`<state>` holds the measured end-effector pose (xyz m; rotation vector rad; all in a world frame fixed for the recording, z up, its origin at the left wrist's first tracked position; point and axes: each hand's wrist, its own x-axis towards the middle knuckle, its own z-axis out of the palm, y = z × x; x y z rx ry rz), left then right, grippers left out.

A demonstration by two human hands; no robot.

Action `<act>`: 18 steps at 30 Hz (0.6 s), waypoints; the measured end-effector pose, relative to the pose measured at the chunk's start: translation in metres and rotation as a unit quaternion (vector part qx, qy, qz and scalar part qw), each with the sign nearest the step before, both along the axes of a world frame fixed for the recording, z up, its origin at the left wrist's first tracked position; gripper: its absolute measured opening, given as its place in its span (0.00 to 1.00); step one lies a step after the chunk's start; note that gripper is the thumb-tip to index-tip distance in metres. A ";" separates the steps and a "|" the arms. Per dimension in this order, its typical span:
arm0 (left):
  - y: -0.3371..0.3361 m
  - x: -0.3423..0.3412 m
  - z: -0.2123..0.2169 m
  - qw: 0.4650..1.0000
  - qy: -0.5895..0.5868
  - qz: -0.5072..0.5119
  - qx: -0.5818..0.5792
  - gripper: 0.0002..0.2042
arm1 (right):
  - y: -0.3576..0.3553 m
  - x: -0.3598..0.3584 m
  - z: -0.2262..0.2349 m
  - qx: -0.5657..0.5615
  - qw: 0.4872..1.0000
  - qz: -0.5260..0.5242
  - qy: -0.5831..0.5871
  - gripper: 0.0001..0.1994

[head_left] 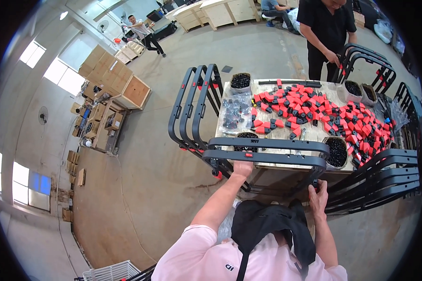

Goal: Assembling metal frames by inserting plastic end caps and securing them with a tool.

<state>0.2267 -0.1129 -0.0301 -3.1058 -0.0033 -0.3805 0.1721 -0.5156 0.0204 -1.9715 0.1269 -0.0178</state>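
A black metal U-shaped frame lies across the near edge of the wooden workbench. My left hand grips its underside near the left end. At the frame's right leg, my right hand is closed on a small dark part; what that part is cannot be told. Many red and black plastic pieces cover the bench top.
More black frames lean at the bench's left, others stack at its right. Tubs of black parts sit on the bench. A person in black works at the far side. Cardboard boxes and crates stand left.
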 end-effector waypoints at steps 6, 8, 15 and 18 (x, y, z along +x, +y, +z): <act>0.013 0.000 -0.004 0.998 0.037 -0.018 -0.038 0.11 | 0.004 -0.002 0.008 0.011 0.999 0.008 0.030 0.18; 0.007 -0.001 0.002 0.996 0.002 -0.009 -0.091 0.09 | -0.001 -0.003 -0.003 0.010 1.000 0.002 0.003 0.18; -0.010 -0.018 0.017 0.947 -0.175 -0.044 -0.267 0.10 | 0.004 0.000 0.001 0.030 0.999 0.002 0.011 0.19; -0.045 -0.029 0.044 0.854 0.096 0.136 -0.493 0.11 | 0.001 0.000 0.002 0.037 0.999 -0.009 0.026 0.19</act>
